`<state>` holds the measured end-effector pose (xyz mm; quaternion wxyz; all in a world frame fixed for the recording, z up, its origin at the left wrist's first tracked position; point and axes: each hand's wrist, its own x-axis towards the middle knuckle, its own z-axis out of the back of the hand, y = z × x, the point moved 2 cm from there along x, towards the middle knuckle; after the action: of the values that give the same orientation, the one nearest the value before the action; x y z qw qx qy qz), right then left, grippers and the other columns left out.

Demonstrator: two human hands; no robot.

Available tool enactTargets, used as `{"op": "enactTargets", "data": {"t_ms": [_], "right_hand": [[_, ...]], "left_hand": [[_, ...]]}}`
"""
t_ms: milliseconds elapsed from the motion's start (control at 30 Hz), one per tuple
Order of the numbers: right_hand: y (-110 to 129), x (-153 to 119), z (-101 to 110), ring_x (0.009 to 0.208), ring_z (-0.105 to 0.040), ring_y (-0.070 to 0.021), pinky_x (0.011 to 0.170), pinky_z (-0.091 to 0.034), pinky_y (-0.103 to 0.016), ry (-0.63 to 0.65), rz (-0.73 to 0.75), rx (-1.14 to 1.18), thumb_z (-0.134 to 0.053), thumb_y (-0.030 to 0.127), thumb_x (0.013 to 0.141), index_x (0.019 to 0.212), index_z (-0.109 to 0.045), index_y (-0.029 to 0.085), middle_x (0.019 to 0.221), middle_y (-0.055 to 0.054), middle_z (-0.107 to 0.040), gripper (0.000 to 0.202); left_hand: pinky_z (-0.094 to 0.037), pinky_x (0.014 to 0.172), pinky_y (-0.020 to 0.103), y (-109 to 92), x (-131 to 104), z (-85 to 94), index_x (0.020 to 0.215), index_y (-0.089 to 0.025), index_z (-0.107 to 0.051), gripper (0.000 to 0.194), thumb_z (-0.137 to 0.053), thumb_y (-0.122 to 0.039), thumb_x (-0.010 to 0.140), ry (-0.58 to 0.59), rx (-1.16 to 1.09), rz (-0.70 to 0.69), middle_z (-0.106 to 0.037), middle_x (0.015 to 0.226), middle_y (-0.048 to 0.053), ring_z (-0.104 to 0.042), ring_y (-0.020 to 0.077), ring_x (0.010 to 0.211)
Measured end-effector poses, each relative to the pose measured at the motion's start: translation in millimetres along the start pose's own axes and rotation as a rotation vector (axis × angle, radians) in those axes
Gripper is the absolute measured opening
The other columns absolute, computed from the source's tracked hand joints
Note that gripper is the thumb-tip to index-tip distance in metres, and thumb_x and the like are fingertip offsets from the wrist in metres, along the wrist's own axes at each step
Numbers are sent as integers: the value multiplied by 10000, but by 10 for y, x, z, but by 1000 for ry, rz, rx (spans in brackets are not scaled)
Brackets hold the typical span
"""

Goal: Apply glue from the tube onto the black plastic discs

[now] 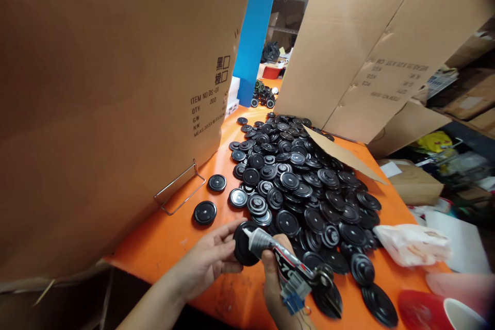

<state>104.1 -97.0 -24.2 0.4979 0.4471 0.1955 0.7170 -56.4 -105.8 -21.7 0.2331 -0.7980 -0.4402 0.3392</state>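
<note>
Low at the front of the table, my left hand (pixel 218 255) pinches the edge of a black disc (pixel 242 248) between thumb and fingers. My right hand (pixel 273 278) is wrapped round a glue tube (pixel 286 263), whose white nozzle points at the disc's face. Whether the tip touches the disc I cannot tell. A binder clip (pixel 325 281) grips the rolled-up end of the tube. Beyond my hands spreads a large heap of black discs (pixel 290 180). Two loose discs, one nearer (pixel 204 212) and one farther (pixel 217 182), lie left of the heap.
A tall cardboard sheet (pixel 116 113) blocks the left, beside a bent wire stand (pixel 181 196). Another cardboard panel (pixel 348 51) stands behind the heap on the orange table (pixel 174 237). At right are a white plastic bag (pixel 412 245) and a red cup (pixel 429 309).
</note>
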Motion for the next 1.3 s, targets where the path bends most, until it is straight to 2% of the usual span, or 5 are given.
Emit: {"op": "enactTargets", "data": {"t_ms": [233, 500, 967, 1167, 1300], "right_hand": [[24, -14, -14, 611, -463, -148, 555, -368, -275, 3, -2, 19, -385, 403, 895, 693, -458, 209, 661, 5, -452, 289], [3, -15, -20, 647, -464, -169, 585, -372, -299, -10, -8, 9, -404, 406, 886, 702, -460, 212, 660, -5, -458, 273], [20, 11, 0, 624, -469, -164, 599, -381, -317, -118, 158, -69, -462, 255, 845, 660, -460, 205, 631, 3, -463, 191], [-128, 6, -89, 746, -576, -212, 651, -456, -338, -100, -255, 72, -515, 396, 831, 827, -586, 210, 775, -41, -612, 199], [-229, 33, -97, 1115, -520, -275, 897, -433, -409, -310, -483, 200, -551, 421, 812, 1067, -601, 177, 1088, -92, -638, 357]], "left_hand": [[-490, 747, 294, 25, 10, 5, 976, -217, -570, 194, -556, -343, 828, -50, -62, -32, -640, 959, 50, -616, 141, 820], [-475, 711, 266, 4, 19, 37, 1145, -222, -578, 515, -736, -292, 660, -45, 47, -37, -556, 1164, 101, -576, 203, 948], [-428, 839, 307, -6, 11, 60, 1002, -235, -626, 451, -783, -200, 581, -19, 35, -127, -584, 1081, 48, -543, 190, 971], [-446, 880, 342, -51, 98, 149, 1111, -234, -599, 415, -697, -243, 708, -70, 44, -100, -566, 1179, 81, -543, 217, 1056], [-472, 867, 331, -383, 491, 467, 1116, -159, -611, 398, -654, -293, 744, -365, 346, -264, -628, 1104, 116, -610, 205, 958]]}}
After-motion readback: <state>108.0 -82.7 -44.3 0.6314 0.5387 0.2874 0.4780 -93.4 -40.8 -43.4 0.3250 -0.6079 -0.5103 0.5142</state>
